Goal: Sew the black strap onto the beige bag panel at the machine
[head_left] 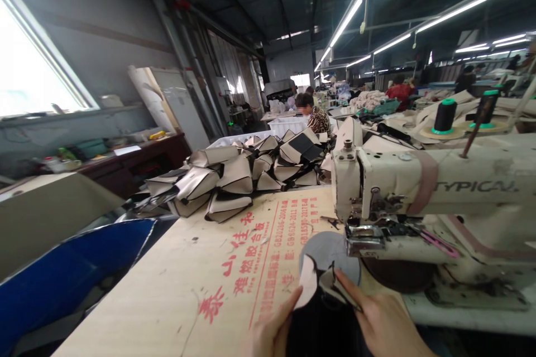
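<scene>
- A long workshop hall stretches ahead under fluorescent tube lights, with a co-worker [312, 114] seated beyond a white plastic crate [288, 125].
- The surface [167, 301], a pale board printed with red characters, fills the lower middle of the view.
- An industrial sewing machine [435, 189], its arm marked TYPICAL, stands at the right end of the surface.
- A heap of cream-and-black bag panels [238, 173] lies on the far part of the surface, well apart from the hands.
- A blue sheet [62, 284] lies to the left, beside the surface.
- A round grey panel [330, 254] lies flat on the surface, just beside the machine's presser foot [364, 237].
- A black fabric piece with a cream lining [322, 318] is held up at the near edge of the grey panel, overlapping it.
- The left hand [274, 329] has a closed grip on the black fabric piece, thumb on the lining.
- The right hand [377, 312] pinches the same piece's edge in a closed grip.
- A black thread cone [445, 115] stands behind the machine.
</scene>
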Tool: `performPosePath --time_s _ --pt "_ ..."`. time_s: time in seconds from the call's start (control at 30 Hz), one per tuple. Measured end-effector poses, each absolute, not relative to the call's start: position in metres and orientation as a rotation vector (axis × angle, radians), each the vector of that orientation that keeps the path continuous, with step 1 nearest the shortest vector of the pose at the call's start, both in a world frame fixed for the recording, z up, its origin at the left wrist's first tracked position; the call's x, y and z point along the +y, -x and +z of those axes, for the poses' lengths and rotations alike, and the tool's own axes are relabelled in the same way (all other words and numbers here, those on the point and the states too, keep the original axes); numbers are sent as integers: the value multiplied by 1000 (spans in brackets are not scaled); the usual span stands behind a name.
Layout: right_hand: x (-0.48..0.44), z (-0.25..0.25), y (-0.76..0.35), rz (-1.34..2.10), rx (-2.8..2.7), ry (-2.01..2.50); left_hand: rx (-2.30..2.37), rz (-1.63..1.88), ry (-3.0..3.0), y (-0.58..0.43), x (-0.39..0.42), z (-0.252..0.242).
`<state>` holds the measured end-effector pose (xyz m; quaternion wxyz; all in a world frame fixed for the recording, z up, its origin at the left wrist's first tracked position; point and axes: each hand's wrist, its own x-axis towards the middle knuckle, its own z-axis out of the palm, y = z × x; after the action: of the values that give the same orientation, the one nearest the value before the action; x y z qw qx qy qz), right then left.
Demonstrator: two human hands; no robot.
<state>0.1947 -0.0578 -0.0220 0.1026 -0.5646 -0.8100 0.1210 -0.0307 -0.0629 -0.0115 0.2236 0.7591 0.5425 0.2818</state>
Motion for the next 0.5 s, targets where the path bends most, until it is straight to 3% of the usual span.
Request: performPosePath --time_s 0.27,0.5 --pt "-42 -6 -208 455 -2335 1672 1422 727 -2278 -24 -15 15" --pt "-19 6 -248 599 -2475 1367 734 338 -2442 -14 0 42"
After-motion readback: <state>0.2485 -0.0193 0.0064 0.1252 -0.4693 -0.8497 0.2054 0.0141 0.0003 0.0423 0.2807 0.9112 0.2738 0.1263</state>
